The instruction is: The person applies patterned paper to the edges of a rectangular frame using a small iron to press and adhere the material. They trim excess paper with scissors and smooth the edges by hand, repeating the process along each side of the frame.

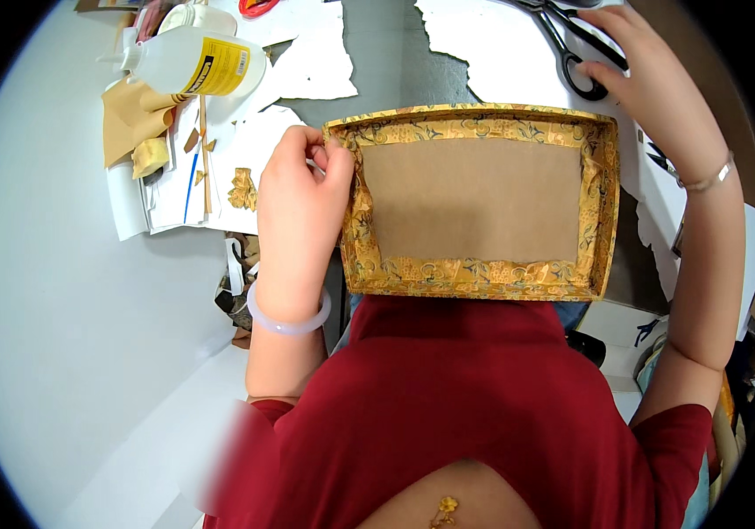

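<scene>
Toward the far side of the desk [382,62], black scissors [591,37] and a red loop [258,12] are cropped at the top of the view, while a gold-patterned tray [474,198] hides much of the near edge.

Shallow tray [479,198], gold patterned fabric walls, plain brown base, facing up, at table's [386,53] near edge; black scissors [559,40], handles apart, toward far right corner.

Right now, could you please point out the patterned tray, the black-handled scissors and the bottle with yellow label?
Patterned tray [479,201], head view: bare brown panel inside it.
Black-handled scissors [556,39], head view: one handle's shank.
Bottle with yellow label [217,68], head view: the label.
</scene>
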The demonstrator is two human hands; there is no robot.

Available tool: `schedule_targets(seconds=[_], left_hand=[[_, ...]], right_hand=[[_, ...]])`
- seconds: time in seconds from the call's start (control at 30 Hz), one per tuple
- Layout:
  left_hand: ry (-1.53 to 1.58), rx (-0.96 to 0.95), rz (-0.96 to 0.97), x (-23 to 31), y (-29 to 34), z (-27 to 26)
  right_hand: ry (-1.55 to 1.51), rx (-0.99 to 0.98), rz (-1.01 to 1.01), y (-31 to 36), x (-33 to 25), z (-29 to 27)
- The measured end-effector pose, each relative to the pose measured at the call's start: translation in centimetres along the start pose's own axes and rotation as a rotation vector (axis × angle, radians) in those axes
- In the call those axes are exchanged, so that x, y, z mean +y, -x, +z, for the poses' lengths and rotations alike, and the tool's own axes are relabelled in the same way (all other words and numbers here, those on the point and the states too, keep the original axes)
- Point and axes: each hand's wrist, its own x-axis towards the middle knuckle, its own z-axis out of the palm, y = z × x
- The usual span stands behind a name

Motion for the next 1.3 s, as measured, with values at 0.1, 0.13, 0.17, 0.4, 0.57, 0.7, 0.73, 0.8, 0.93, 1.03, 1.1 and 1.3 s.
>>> schedule_targets(seconds=[0.1, 0.13, 0.17, 0.4, 0.57, 0.7, 0.73, 0.8, 0.93, 1.03, 1.1, 1.3], left_hand=[[-0.052, 0.029, 0.008, -0.4, -0.4, 0.4], [-0.043, 0.023, 0.032, 0.0, -0.9, 0.7], [-0.053, 0.036, 0.036, -0.1, -0.9, 0.9], [0.053, 0.03, 0.0, -0.9, -0.9, 1.1], [0.129, -0.012, -0.032, -0.5, -0.3, 0.2], [0.161, -0.081, -0.001, -0.8, 0.4, -0.4], [0.181, -0.08, 0.016, -1.0, 0.6, -0.3], [0.221, -0.078, 0.049, -1.3, 1.0, -0.3], [0.217, -0.09, 0.089, -1.7, 1.5, -0.3], [0.192, -0.082, 0.156, -1.8, 1.9, -0.3], [0.191, -0.058, 0.2, -2.3, 2.2, -0.1], [0.231, 0.014, 0.26, -2.8, 2.7, 0.5]], right_hand=[[-0.04, 0.139, -0.123, 0.0, -5.0, -4.3], [-0.022, 0.099, -0.141, 0.6, -3.4, -4.9], [-0.111, 0.101, -0.146, 1.0, -5.3, -3.9], [-0.237, -0.237, -0.399, 1.5, -15.0, 2.1], [-0.205, -0.171, -0.391, 0.5, -16.3, 5.5], [-0.21, -0.09, -0.402, 0.1, -16.4, 6.6], [-0.205, -0.091, -0.409, 0.0, -16.5, 6.6], [-0.196, -0.094, -0.422, -0.2, -16.8, 6.5], [-0.153, -0.053, -0.45, -0.5, -16.9, 7.1], [-0.096, -0.045, -0.47, -0.5, -16.8, 7.2], [-0.106, -0.024, -0.482, -0.5, -16.6, 7.4], [-0.133, 0.051, -0.495, -0.3, -15.9, 7.4]])
